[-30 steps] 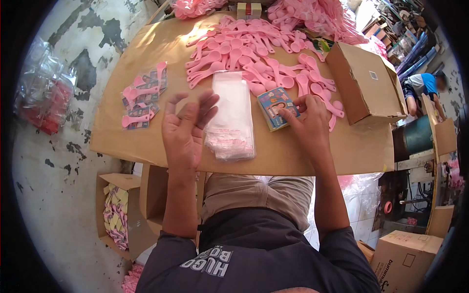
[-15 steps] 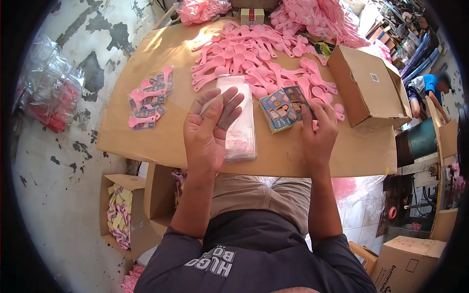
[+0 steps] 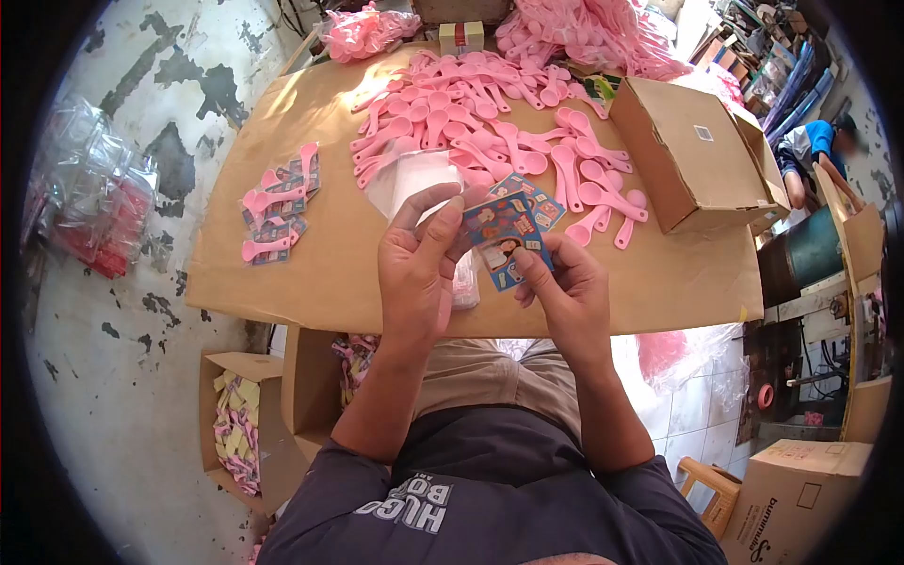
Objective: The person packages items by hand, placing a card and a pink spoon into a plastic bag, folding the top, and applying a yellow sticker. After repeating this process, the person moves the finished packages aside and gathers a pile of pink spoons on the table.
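My right hand (image 3: 565,282) pinches a blue printed card (image 3: 504,235) between thumb and fingers, above the table's near edge. Close on its left is my left hand (image 3: 419,259), thumb pressed to the fingers on what looks like a thin clear plastic bag, hard to see against the card. More printed cards (image 3: 541,200) lie on the table just behind the held one. Beneath and behind my left hand is a stack of clear plastic bags (image 3: 424,174), partly hidden. A wide heap of pink measuring spoons (image 3: 438,118) spreads farther back.
Pink spoons with cards (image 3: 273,198) lie at the table's left. An open cardboard box (image 3: 683,155) stands at the right, and bagged pink items (image 3: 589,38) are piled at the back. Below left is a box of packets (image 3: 235,428). Another person (image 3: 815,151) bends over at far right.
My right hand has lifted a card off the pile and brought it left and nearer, to my left hand. My left hand has shifted slightly right and down.
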The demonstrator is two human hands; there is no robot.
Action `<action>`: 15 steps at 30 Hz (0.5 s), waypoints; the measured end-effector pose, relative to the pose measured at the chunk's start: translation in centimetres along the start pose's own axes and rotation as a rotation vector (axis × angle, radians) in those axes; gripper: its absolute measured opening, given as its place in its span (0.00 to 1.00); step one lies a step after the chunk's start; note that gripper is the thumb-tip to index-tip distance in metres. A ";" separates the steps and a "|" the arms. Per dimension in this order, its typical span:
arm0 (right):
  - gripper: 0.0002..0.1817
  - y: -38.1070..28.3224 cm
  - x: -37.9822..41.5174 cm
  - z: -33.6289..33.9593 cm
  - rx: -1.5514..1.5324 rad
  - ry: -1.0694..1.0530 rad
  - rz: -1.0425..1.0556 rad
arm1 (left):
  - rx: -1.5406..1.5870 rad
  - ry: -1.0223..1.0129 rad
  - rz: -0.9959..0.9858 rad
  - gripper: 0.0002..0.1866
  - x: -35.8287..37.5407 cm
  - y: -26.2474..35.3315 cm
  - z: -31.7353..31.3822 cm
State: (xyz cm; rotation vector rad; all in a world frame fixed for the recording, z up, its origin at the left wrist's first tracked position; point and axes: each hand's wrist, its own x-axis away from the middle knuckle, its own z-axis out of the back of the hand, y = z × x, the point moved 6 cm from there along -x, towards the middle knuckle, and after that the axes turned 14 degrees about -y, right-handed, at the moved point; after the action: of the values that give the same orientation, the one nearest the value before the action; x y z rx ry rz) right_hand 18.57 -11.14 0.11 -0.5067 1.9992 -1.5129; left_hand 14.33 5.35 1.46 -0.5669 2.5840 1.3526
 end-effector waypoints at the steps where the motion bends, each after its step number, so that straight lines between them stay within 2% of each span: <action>1: 0.11 -0.1 0.3 0.3 0.003 0.008 0.002 | -0.020 -0.013 0.009 0.14 -0.1 -0.2 -0.1; 3: 0.10 0.4 0.8 0.5 0.056 -0.098 -0.151 | -0.013 -0.055 0.029 0.14 -0.2 -0.5 -0.7; 6: 0.09 -0.2 1.0 0.8 0.119 -0.137 -0.185 | -0.015 -0.111 0.072 0.14 -0.2 -1.2 -1.5; 10: 0.10 -0.2 0.8 1.0 0.035 -0.152 -0.138 | -0.063 -0.127 0.073 0.15 0.3 -1.7 -1.8; 12: 0.11 -0.4 0.7 1.2 -0.069 -0.032 -0.045 | -0.096 -0.119 0.057 0.15 0.5 -1.5 -1.5; 15: 0.11 0.6 0.7 1.5 -0.138 -0.082 -0.060 | -0.097 -0.088 0.044 0.16 0.9 -1.6 -1.5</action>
State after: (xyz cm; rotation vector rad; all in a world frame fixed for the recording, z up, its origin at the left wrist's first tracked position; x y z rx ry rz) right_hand 19.02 -12.53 -0.88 -0.6801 2.0499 -1.3724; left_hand 14.16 3.06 0.86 -0.4569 2.4859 1.4885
